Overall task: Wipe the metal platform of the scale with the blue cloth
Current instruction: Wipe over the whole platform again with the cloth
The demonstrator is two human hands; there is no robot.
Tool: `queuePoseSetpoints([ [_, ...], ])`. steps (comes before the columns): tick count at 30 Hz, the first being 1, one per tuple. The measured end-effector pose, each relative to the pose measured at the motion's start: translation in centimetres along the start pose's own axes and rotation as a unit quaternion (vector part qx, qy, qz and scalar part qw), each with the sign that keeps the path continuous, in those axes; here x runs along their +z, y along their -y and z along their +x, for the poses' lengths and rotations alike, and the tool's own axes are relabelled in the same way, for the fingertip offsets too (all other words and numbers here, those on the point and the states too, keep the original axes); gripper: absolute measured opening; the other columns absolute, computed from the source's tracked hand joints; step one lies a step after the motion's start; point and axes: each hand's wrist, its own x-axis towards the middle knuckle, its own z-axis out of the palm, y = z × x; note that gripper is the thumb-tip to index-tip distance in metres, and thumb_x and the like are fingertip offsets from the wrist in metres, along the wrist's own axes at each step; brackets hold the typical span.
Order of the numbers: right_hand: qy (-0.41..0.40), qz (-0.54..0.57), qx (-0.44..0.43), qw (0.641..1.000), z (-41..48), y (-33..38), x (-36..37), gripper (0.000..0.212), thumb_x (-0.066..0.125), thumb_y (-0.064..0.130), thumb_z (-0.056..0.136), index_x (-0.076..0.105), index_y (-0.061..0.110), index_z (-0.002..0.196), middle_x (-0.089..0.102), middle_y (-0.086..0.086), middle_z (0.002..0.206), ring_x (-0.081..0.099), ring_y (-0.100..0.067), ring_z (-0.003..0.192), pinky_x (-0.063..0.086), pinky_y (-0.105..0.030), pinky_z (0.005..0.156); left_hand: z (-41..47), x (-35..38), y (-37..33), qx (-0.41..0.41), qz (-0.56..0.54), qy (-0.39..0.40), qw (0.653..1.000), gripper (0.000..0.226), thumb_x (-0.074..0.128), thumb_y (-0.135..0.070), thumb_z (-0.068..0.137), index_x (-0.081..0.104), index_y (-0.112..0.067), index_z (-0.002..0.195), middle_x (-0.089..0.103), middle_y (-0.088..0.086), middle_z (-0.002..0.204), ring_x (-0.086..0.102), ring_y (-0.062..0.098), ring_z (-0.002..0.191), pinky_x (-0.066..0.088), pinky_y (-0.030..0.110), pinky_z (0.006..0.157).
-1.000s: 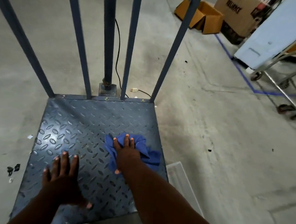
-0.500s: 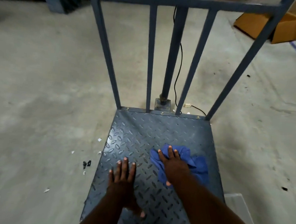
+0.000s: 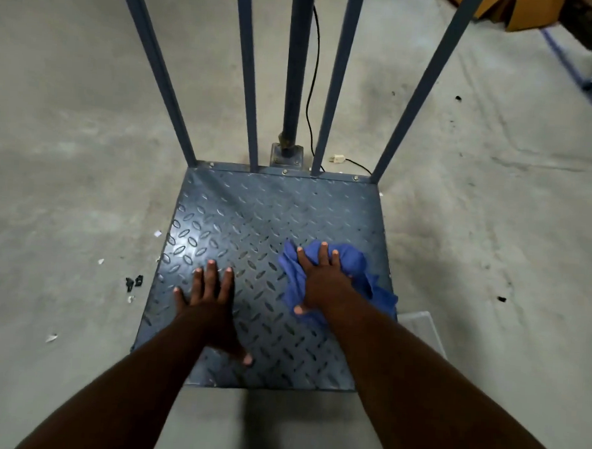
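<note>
From the head view, your right hand [image 3: 322, 280] presses flat, fingers spread, on the bunched cloth [image 3: 356, 261] near the platform's [image 3: 254, 208] right edge. Your left hand [image 3: 208, 302] rests flat and empty beside it. Most of the bare plate lies ahead and to the left.

Right hand [image 3: 322, 285] and blue cloth [image 3: 352, 261] slightly nearer right edge of platform [image 3: 254, 205]

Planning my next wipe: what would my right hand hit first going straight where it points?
Only bare platform lies ahead of the right hand, then probably the railing bar at the back edge.
</note>
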Motion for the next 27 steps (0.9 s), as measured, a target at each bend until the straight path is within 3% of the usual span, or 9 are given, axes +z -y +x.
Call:
queuePoseSetpoints([
  [7,-0.001,-0.069,-0.031,0.997,0.2,1.4,-4.0,0.130,0.079,0.052,0.085,-0.020,0.019,0.163,-0.014,-0.024,0.170,-0.013,-0.045,0.157,-0.002,-0.054,0.128,0.9,0.4,0.7,0.030,-0.009,-0.010,0.999,0.192,0.086,-0.093,0.032,-0.050,-0.026,0.150,-0.064,0.019,0.146,-0.053,0.046,0.140,-0.022,0.072,0.121],
  [11,0.019,-0.071,-0.005,0.997,0.6,2.5,-4.8,0.138,0.087,0.047,0.079,-0.022,0.027,0.162,-0.019,-0.028,0.167,-0.010,-0.050,0.156,0.005,-0.055,0.127,1.0,0.6,0.9,0.038,-0.012,-0.013,0.999,0.190,0.089,-0.089,0.035,-0.049,-0.026,0.150,-0.061,0.020,0.150,-0.052,0.047,0.140,-0.024,0.072,0.120],
  [20,0.056,-0.065,-0.005,0.996,1.7,3.5,-5.1,0.147,0.093,0.035,0.073,-0.025,0.034,0.160,-0.027,-0.018,0.168,-0.012,-0.048,0.156,0.012,-0.062,0.127,0.7,0.1,0.8,0.044,-0.018,-0.005,0.999,0.185,0.093,-0.082,0.042,-0.049,-0.026,0.145,-0.059,0.020,0.151,-0.052,0.047,0.137,-0.028,0.068,0.114],
  [24,0.038,-0.085,-0.026,0.995,1.4,3.9,-5.1,0.142,0.092,0.032,0.075,-0.021,0.034,0.162,-0.025,-0.018,0.169,-0.008,-0.049,0.157,0.013,-0.061,0.127,0.7,0.1,0.7,0.038,-0.018,-0.005,0.999,0.189,0.091,-0.086,0.033,-0.049,-0.026,0.145,-0.060,0.019,0.149,-0.051,0.047,0.138,-0.025,0.070,0.116],
  [27,0.032,-0.074,-0.039,0.996,1.5,4.0,-5.0,0.130,0.086,0.030,0.083,-0.016,0.033,0.163,-0.024,-0.018,0.169,-0.009,-0.048,0.157,0.011,-0.061,0.127,0.8,0.0,0.6,0.028,-0.017,0.006,0.999,0.194,0.073,-0.093,0.015,-0.049,-0.025,0.150,-0.062,0.019,0.148,-0.051,0.047,0.138,-0.022,0.072,0.120],
])
